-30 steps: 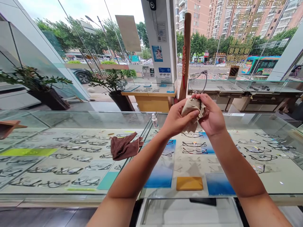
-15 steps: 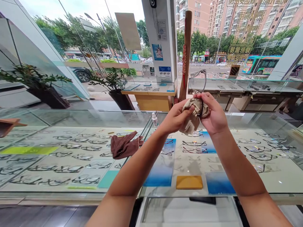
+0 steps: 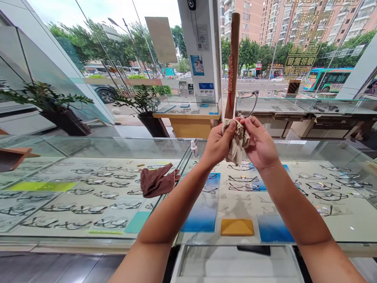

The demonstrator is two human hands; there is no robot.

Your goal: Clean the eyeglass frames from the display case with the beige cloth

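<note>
Your crumpled fabric cloth [image 3: 235, 152] is plain beige, and your thin-framed eyeglasses [image 3: 257, 94] are dark grey. Near you, the flat rectangular block [image 3: 237, 228] is mustard yellow, the rumpled fabric piece [image 3: 156, 183] is reddish brown, and one rectangular sheet [image 3: 275, 229] shades downward into deeper blue.

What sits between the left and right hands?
A bunched beige cloth sits between the left hand and the right hand; part of a pair of glasses shows above them. This is in the head view.
</note>
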